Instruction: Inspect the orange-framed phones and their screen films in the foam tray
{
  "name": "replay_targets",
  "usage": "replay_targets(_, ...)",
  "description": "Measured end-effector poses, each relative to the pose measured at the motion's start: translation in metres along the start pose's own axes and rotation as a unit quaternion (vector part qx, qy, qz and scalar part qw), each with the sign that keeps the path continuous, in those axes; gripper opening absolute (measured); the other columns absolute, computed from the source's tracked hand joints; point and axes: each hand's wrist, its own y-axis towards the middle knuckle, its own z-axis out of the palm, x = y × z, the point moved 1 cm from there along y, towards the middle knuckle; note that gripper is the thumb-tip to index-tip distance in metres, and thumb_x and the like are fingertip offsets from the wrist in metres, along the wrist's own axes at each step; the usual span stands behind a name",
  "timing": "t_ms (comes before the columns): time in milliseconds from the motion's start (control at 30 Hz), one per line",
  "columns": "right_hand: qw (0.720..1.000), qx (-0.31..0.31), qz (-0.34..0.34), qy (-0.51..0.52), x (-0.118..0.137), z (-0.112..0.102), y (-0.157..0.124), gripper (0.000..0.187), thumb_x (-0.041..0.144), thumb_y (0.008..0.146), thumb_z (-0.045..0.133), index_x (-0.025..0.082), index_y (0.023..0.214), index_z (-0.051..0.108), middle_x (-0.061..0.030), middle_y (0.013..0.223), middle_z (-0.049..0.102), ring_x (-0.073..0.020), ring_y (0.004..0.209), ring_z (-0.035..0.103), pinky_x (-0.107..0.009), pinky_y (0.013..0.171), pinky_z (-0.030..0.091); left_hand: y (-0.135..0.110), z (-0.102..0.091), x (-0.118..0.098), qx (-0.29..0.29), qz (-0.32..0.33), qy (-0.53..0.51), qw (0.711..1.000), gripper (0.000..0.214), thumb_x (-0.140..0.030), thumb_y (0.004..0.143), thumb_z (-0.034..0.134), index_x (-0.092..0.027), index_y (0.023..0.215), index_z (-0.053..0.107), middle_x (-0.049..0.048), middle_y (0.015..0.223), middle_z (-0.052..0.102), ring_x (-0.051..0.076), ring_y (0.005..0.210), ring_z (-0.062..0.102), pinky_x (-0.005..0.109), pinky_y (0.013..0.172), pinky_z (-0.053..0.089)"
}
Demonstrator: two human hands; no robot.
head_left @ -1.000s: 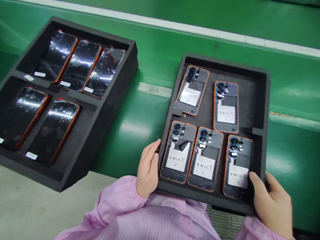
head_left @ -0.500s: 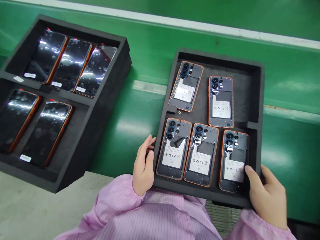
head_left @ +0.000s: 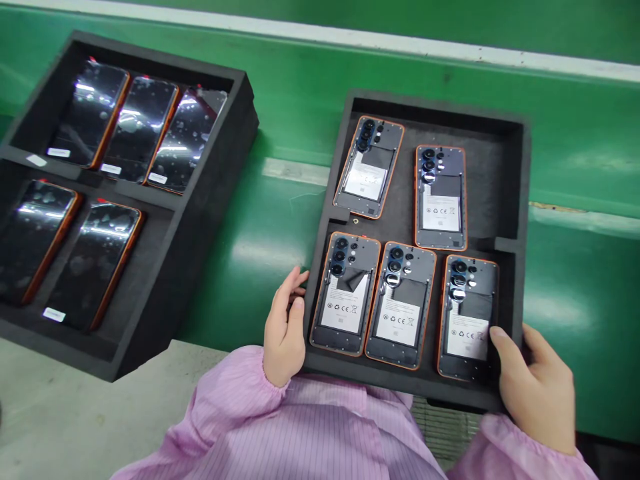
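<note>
Head view: the second foam tray (head_left: pixel 165 267) is cut off at the left edge of the frame, so its nearest phones show only in part; glare on the glass hides whatever is on the screens; the small print on the battery labels in the held foam tray (head_left: pixel 515 200) is too fine to read, and that tray's near rim is partly hidden behind the pink sleeves (head_left: pixel 300 433).

The held foam tray is black, split into a far and a near compartment; the far one holds two open-backed phones (head_left: pixel 440 198), well apart from its right wall, and the near one holds three more side by side, all with orange frames, camera clusters toward the far rim and white battery labels facing up; a tiny ring-shaped part (head_left: pixel 355 220) lies just beside the lower corner of the far-left phone. Left of this tray, on the green belt (head_left: pixel 280 100), the second foam tray carries five face-up phones (head_left: pixel 140 130) — three in its far compartment, two in the near.

The left hand (head_left: pixel 283 333) is clamped on the held tray's near-left edge, thumb on top; the right hand (head_left: pixel 537 387) grips the near-right corner, thumb lying over the edge of the rightmost phone.
</note>
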Motion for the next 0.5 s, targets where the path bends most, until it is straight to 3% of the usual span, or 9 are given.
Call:
replay_targets(333, 1.000, 0.002, -0.013, 0.007, 0.0009, -0.0006, -0.0003, 0.057, 0.057, 0.071, 0.053, 0.019, 0.110, 0.068, -0.0066, 0.090, 0.070, -0.0280, 0.083, 0.062, -0.034, 0.070, 0.045, -0.0007, 0.0000, 0.0000, -0.007, -0.015, -0.001, 1.000, 0.040, -0.027, 0.100, 0.041, -0.030, 0.139, 0.049, 0.0057, 0.133, 0.061, 0.017, 0.115, 0.060, 0.033, 0.098, 0.050)
replay_targets(500, 1.000, 0.009, -0.007, 0.017, 0.0004, -0.0005, -0.0007, 0.056, 0.056, 0.072, 0.054, 0.019, 0.111, 0.068, -0.0059, 0.089, 0.070, -0.0268, 0.082, 0.062, -0.034, 0.070, 0.045, -0.0002, 0.0004, 0.0007, -0.007, -0.016, -0.003, 1.000, 0.039, -0.027, 0.100, 0.042, -0.031, 0.138, 0.050, 0.0046, 0.132, 0.062, 0.016, 0.113, 0.060, 0.031, 0.098, 0.050)
